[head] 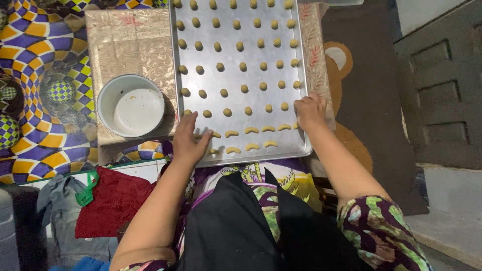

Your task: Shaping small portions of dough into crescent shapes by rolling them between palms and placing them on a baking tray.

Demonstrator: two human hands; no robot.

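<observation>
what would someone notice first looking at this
A big metal tray fills the top centre, dotted with rows of small dough balls and a few crescents near its front edge. The left hand and right hand rest on that edge. A white bowl sits left of the tray.

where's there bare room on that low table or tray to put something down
Free patch: the gold cloth left of the baking tray, above the white bowl. A narrow bare strip runs along the tray's near rim between the left hand and right hand. Elsewhere the tray is crowded with rows of dough pieces.
</observation>
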